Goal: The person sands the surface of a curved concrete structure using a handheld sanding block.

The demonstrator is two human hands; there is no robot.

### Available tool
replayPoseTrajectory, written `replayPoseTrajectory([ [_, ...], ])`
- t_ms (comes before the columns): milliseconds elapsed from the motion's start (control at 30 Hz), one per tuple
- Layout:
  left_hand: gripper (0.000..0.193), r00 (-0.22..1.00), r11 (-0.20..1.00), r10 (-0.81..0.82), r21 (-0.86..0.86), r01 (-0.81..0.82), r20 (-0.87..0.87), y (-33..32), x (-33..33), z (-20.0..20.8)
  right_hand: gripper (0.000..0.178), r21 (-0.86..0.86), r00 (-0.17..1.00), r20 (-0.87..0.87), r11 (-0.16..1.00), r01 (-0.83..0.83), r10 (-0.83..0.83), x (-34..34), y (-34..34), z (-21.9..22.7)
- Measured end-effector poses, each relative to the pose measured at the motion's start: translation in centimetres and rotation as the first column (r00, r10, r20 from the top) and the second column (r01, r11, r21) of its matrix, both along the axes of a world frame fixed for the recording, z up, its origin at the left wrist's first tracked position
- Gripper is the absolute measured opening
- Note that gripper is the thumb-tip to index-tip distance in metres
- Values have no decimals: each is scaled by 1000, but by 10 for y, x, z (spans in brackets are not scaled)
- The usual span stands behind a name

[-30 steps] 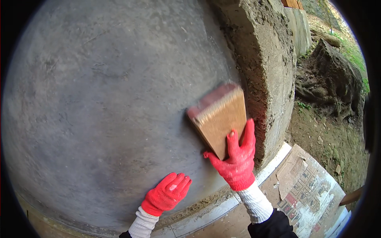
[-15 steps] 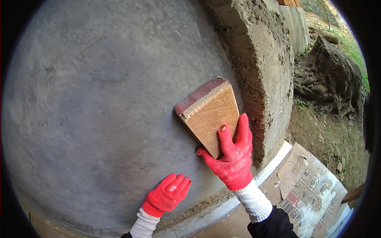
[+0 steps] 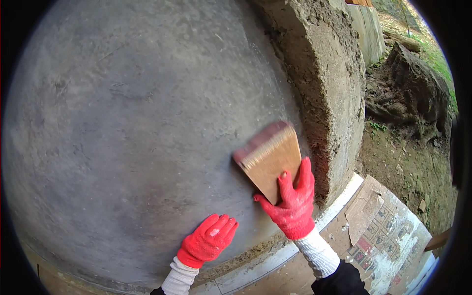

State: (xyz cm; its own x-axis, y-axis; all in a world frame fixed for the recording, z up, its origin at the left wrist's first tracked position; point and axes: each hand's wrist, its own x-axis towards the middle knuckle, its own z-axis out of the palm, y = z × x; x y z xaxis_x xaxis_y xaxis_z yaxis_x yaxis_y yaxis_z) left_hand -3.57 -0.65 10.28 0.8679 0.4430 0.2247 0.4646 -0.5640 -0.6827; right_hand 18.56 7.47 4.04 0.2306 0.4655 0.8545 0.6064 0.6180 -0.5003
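My right hand (image 3: 295, 204), in a red glove with white knit cuff, grips the narrow end of a wedge-shaped wooden sanding block (image 3: 276, 167). Fingers lie on the block's upper face, and the thumb is at its left edge. A reddish-brown strip with a frayed, pale border covers the wide far end, blurred by motion. The block's underside is hidden against the smooth grey cement surface (image 3: 147, 137). Lower left of it, my left hand (image 3: 207, 241), also red-gloved, rests on the same surface with fingers stretched out and close together, holding nothing.
A rough, raised concrete edge (image 3: 339, 93) runs along the right side. Beyond it are a tree stump (image 3: 413, 93) and bare soil. A pale ledge (image 3: 258, 270) borders the bottom, beside paint-splashed cardboard (image 3: 388, 236) at lower right.
My right hand has drawn the sanding block toward me and slightly right across the cement. My left hand has stayed where it was.
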Motion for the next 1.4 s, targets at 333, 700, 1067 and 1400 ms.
replayPoseTrajectory([
  [333, 29, 996, 999, 16, 32, -13, -86, 1, 4, -1, 109, -111, 996, 84, 993, 26, -17, -9, -27, -153],
  [700, 26, 998, 997, 61, -39, -62, -27, 0, -1, -1, 84, 18, 998, -67, 1000, -7, 8, -1, 1, 32],
  [1067, 28, 999, 1000, 2, 6, -2, -48, 3, 3, -3, 112, -53, 998, 42, 998, 39, -37, -6, -15, -98],
  [1400, 30, 1000, 1000, 14, 12, -13, -23, 1, 1, 1, 99, 1, 999, 38, 1000, -2, 2, -4, -6, -41],
])
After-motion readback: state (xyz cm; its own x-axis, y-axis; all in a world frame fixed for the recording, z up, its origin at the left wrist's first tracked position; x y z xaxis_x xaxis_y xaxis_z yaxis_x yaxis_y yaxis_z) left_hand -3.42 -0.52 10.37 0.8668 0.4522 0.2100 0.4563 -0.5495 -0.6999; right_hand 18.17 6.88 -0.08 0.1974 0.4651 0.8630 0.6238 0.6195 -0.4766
